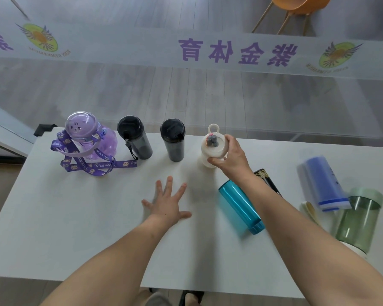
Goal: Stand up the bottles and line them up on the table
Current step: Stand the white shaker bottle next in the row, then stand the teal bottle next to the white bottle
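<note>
Along the far edge of the white table (75, 217) three bottles stand upright in a row: a purple bottle (91, 138) with a printed strap and two dark grey bottles (135, 138) (173, 142). My right hand (230, 155) grips a white bottle (212, 149), upright at the right end of that row. My left hand (168, 202) rests flat on the table, fingers spread, holding nothing. A teal bottle (241, 208) lies on its side under my right forearm. A black bottle (266, 180) lies mostly hidden behind that arm. A blue bottle (324, 184) and a green bottle (358, 219) lie at the right.
A glass wall with purple lettering stands just behind the table's far edge. A small cream object (308, 209) lies between the blue and green bottles. An orange chair (296, 7) is beyond the glass. My feet show below the table's near edge.
</note>
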A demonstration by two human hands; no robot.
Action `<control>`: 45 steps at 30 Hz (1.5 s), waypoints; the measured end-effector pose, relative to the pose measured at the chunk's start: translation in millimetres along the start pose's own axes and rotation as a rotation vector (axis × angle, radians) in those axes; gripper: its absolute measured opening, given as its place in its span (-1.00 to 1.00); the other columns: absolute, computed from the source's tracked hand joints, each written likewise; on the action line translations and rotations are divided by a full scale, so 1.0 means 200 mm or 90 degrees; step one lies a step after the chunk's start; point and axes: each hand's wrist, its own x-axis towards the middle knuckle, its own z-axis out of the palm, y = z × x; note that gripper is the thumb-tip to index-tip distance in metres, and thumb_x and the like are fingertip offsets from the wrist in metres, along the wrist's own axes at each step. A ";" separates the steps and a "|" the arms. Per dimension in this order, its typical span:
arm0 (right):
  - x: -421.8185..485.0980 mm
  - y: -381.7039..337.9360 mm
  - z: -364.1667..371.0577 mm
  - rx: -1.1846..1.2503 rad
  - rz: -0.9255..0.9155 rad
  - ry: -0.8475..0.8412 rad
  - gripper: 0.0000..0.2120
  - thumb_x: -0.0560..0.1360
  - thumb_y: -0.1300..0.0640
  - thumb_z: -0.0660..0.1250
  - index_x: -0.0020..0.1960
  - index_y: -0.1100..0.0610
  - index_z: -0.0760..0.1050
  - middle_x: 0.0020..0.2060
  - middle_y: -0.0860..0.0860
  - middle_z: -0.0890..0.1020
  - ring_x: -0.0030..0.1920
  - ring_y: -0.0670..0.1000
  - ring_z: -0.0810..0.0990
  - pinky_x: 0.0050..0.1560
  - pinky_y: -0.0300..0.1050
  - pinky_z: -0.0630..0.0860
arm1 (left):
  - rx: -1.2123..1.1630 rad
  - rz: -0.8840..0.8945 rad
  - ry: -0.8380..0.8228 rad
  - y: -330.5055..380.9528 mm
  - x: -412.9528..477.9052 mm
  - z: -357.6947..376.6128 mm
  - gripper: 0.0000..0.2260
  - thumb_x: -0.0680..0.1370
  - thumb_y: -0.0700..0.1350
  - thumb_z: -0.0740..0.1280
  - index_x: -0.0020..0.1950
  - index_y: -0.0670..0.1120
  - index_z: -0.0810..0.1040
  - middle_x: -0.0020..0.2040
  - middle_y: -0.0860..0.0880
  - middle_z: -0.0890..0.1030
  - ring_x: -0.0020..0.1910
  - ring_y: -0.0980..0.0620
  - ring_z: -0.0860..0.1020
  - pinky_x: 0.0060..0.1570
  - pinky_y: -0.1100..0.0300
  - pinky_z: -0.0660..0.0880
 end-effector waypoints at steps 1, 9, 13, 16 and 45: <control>0.00 0.00 0.00 0.000 -0.001 -0.004 -0.30 0.38 0.05 0.61 0.39 0.03 0.33 0.19 -0.10 0.46 0.17 -0.03 0.45 0.23 -0.02 0.49 | -0.001 0.001 -0.001 0.00 0.00 0.00 -0.09 0.49 0.42 0.34 0.58 0.41 -0.27 0.63 0.07 -0.41 0.60 -0.17 -0.39 0.30 -0.59 0.18; 0.00 -0.02 0.00 -0.005 0.019 0.000 -0.28 0.36 0.07 0.63 0.40 0.05 0.34 0.22 -0.06 0.47 0.18 -0.03 0.45 0.18 -0.12 0.41 | -0.017 0.015 -0.022 -0.03 0.01 -0.01 -0.09 0.50 0.38 0.37 0.57 0.43 -0.26 0.62 0.09 -0.43 0.59 -0.16 -0.41 0.30 -0.59 0.17; 0.00 -0.05 0.02 0.005 0.051 0.029 -0.31 0.33 0.09 0.63 0.35 0.10 0.37 0.24 0.02 0.49 0.16 0.01 0.48 0.14 -0.12 0.40 | -0.022 0.021 -0.031 -0.03 0.01 -0.02 -0.09 0.50 0.35 0.38 0.57 0.44 -0.25 0.61 0.10 -0.44 0.59 -0.16 -0.41 0.30 -0.59 0.16; -0.01 -0.06 0.04 0.004 0.063 0.044 -0.33 0.33 0.09 0.63 0.33 0.10 0.38 0.23 0.03 0.49 0.16 0.04 0.50 0.18 -0.07 0.44 | -0.026 0.027 -0.041 -0.04 0.01 -0.03 -0.09 0.51 0.32 0.40 0.57 0.44 -0.25 0.61 0.10 -0.44 0.60 -0.16 -0.41 0.30 -0.58 0.17; -0.82 0.33 -0.19 -0.420 0.053 -0.135 -0.42 0.52 0.01 0.45 0.48 0.05 0.37 0.35 -0.02 0.46 0.32 0.06 0.46 0.22 -0.05 0.53 | -0.026 0.034 -0.034 -0.04 -0.03 -0.05 -0.18 0.56 0.22 0.34 0.61 0.38 -0.17 0.62 0.08 -0.39 0.60 -0.18 -0.35 0.30 -0.57 0.22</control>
